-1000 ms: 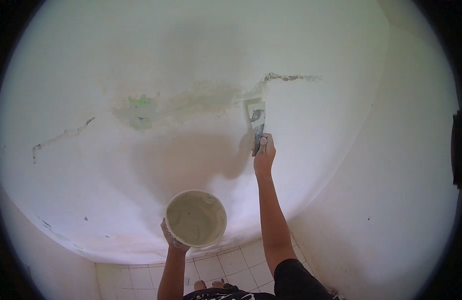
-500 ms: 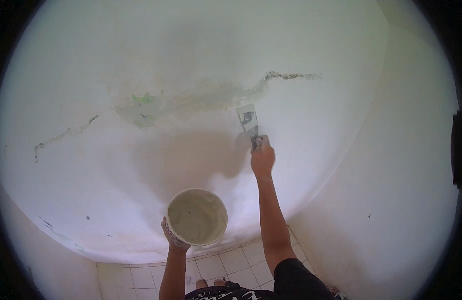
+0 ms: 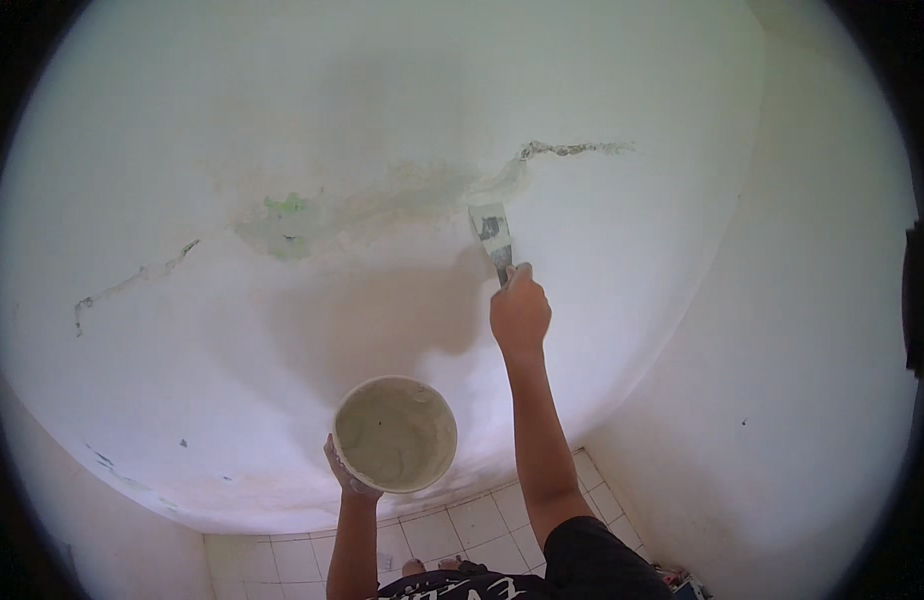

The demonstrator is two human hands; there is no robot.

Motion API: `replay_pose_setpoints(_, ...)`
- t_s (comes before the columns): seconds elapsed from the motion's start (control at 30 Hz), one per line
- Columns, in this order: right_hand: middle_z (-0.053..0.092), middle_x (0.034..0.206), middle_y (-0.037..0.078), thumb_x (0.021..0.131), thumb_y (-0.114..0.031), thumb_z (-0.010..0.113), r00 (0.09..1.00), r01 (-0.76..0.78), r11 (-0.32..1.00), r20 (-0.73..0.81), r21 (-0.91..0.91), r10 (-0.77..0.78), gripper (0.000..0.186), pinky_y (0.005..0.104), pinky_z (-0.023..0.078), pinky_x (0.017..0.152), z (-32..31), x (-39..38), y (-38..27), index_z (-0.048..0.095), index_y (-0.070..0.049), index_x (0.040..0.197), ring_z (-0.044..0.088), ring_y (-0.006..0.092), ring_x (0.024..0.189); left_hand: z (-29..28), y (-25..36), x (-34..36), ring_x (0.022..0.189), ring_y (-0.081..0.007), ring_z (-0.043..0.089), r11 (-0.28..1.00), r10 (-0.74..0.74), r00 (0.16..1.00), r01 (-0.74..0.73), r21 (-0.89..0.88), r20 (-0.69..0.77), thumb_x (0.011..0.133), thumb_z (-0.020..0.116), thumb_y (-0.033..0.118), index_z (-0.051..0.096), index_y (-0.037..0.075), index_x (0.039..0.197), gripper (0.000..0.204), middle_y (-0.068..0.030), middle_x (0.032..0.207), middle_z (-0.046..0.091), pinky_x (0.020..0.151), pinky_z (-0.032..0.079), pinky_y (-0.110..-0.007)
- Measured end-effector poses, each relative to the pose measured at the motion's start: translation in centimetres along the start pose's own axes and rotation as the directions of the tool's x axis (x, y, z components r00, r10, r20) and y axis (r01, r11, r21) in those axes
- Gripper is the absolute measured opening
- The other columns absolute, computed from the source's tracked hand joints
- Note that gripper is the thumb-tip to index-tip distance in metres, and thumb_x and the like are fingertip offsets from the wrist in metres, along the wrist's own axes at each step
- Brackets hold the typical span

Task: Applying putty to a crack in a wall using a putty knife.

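Observation:
My right hand (image 3: pixel 521 312) is closed round the handle of a putty knife (image 3: pixel 491 232). Its wide blade, smeared with pale filler, points up at the white wall (image 3: pixel 622 260), just below the right end of a greyish filled strip (image 3: pixel 382 202). Whether the blade touches the wall I cannot tell. Lower down, my left hand (image 3: pixel 348 474) grips a round white tub (image 3: pixel 450 450) by its left side and underside, with its open top facing me. Pale grey-beige filler (image 3: pixel 387 435) lies inside, spread up the walls.
A dark crack (image 3: pixel 580 149) runs right from the strip; another crack (image 3: pixel 137 278) slants down at the left. Green paint (image 3: pixel 287 203) shows in a bare patch. A side wall (image 3: pixel 782 400) meets this one at the right. White floor tiles (image 3: pixel 477 520) lie below, with some items (image 3: pixel 682 580) in the corner.
My right hand has turned slightly and shifted a little left with the putty knife, so its blade sits a bit higher and further left. The tub has hardly moved.

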State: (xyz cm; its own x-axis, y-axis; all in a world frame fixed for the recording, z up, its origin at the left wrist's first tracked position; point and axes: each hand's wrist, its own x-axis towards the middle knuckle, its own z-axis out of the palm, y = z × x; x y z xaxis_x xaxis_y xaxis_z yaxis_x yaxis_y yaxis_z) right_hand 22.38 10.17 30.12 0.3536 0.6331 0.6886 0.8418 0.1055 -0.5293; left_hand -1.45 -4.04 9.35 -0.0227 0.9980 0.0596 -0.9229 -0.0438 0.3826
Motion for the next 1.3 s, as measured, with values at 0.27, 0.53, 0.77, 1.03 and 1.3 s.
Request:
replay_pose_setpoints(0.27,0.068,0.073,0.021,0.101,-0.018,0.052,0.997,0.021,1.0,-0.07,0.02,-0.019,0.017,0.0517,0.052,0.059,-3.2,2.0,-1.1,0.054,-0.003,0.094,0.068,0.0418,0.068,1.3,0.8,-0.6,0.126,-0.0346,0.055,0.996,0.08,0.996,-0.082,0.047,0.042,0.097,0.032,0.063,0.051,0.014,0.143,0.071,-0.0126,0.142,0.054,0.099,0.051,-0.057)
replay_pose_setpoints(0.53,0.067,0.072,0.021,0.097,-0.012,0.054,0.989,0.09,0.996,-0.118,0.022,-0.087,0.009,0.0551,0.053,0.063,2.3,3.3,2.9,0.051,-0.003,0.098,0.068,0.0433,0.071,-0.8,0.5,0.3,0.125,-0.033,0.056,0.976,0.166,0.979,-0.18,0.124,0.115,0.098,0.033,0.059,0.052,0.014,0.142,0.065,-0.0118,0.14,0.055,0.099,0.052,-0.055)
replay_pose_setpoints(0.77,0.067,0.072,0.019,0.097,-0.015,0.054,0.981,0.159,0.978,-0.094,-0.133,-0.172,0.007,0.0531,0.051,0.058,-0.6,3.6,6.9,0.053,-0.008,0.097,0.067,0.0414,0.067,0.0,1.0,0.1,0.127,-0.0328,0.055,0.997,0.038,0.999,-0.036,-0.065,0.027,0.097,0.035,0.057,0.052,0.015,0.142,0.064,-0.0107,0.141,0.055,0.099,0.052,-0.056)
replay_pose_setpoints(1.03,0.065,0.073,0.014,0.094,-0.013,0.057,0.841,0.493,0.834,-0.109,-0.247,-0.53,0.009,0.0473,0.051,0.055,-2.1,10.9,4.6,0.054,-0.005,0.097,0.066,0.0354,0.063,-2.2,-0.3,1.1,0.128,-0.0332,0.053,0.975,0.155,0.985,-0.164,0.151,0.07,0.096,0.037,0.063,0.05,0.016,0.145,0.069,-0.0112,0.145,0.052,0.101,0.051,-0.056)
replay_pose_setpoints(1.3,0.067,0.077,0.014,0.089,-0.01,0.059,0.844,0.492,0.828,-0.084,-0.267,-0.529,0.015,0.0483,0.051,0.056,-1.2,12.9,11.1,0.057,-0.003,0.102,0.066,0.0351,0.063,-3.6,-0.3,0.8,0.127,-0.0337,0.055,0.994,0.097,0.994,-0.099,0.044,0.053,0.097,0.034,0.061,0.051,0.016,0.144,0.067,-0.0121,0.143,0.054,0.1,0.052,-0.055)
